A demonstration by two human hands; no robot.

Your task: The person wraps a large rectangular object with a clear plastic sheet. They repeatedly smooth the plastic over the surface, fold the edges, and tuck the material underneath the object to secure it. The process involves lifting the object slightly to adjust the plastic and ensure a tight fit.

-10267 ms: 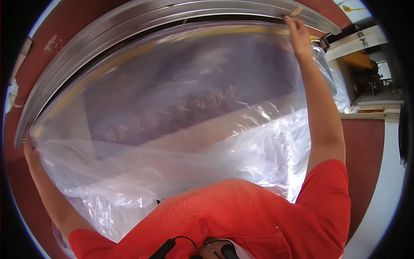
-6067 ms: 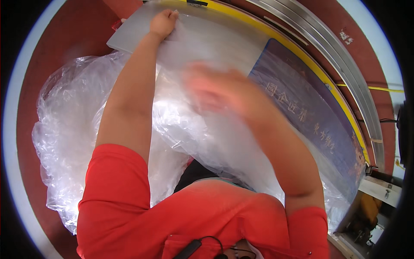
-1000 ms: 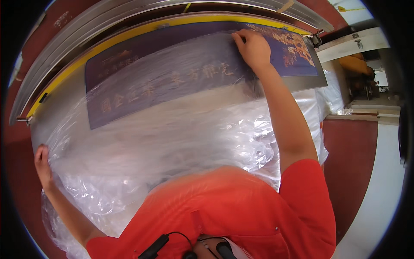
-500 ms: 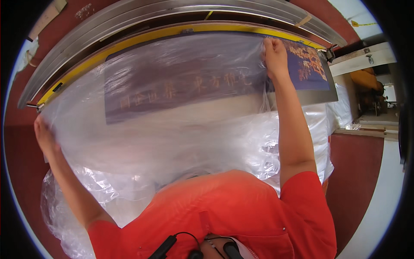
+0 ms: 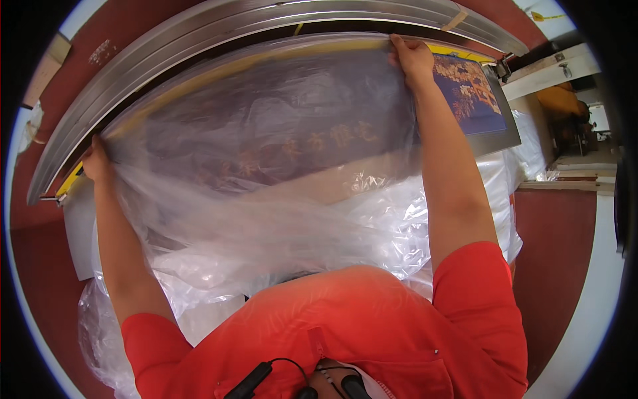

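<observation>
A wide sheet of clear plastic film (image 5: 266, 113) stretches between my hands, over a dark blue printed panel (image 5: 465, 100) with orange tree artwork at its right end. Gold lettering shows dimly through the film. My left hand (image 5: 96, 159) grips the film's far left corner beside the yellow edge strip. At the far edge, my right hand (image 5: 413, 61) pinches the film's other corner, just left of the tree picture. Loose, crumpled film hangs toward my body and covers the near part of the work surface.
A long silver metal rail (image 5: 266, 18) curves along the far side behind a yellow strip (image 5: 458, 51). More bunched plastic (image 5: 100, 339) lies at the lower left. A white wooden frame (image 5: 558, 72) stands at the right, beside red-brown flooring (image 5: 555, 246).
Both hands have moved farther away from me, the left also inward to the right. The film now reaches over the yellow strip, and more of it covers the panel's far edge.
</observation>
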